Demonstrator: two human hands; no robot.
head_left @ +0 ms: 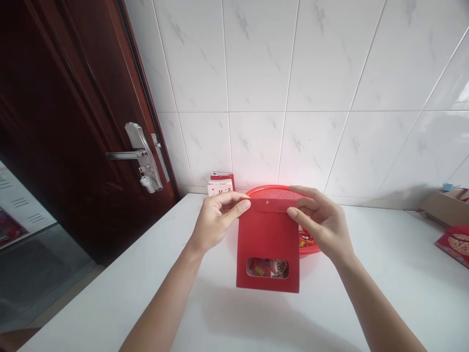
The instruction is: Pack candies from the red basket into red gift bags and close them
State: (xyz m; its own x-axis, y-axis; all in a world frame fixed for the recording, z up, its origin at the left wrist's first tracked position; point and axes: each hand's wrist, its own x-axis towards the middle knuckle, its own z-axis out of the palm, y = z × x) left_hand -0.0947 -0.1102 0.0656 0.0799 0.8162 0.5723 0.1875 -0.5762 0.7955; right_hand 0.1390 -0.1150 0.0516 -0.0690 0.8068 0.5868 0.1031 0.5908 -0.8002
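A red paper gift bag [269, 234] hangs upright between my hands, above the white table. Its top edge is folded over into a flap with a small hole or stud in the middle. Through a clear window near its bottom, wrapped sweets [267, 268] show. My left hand [222, 217] pinches the flap's left corner between thumb and forefinger. At the right corner, my right hand [320, 220] grips the flap with its thumb in front and fingers behind. Behind the bag stands a red plastic basket [273, 192], partly hidden, with colourful packets inside.
Several red and white cards or bags [221, 185] stand against the tiled wall at the back. To the right are a cardboard box [445, 208] and a red patterned package [456, 244]. A dark wooden door [73, 107] with a metal handle is on the left.
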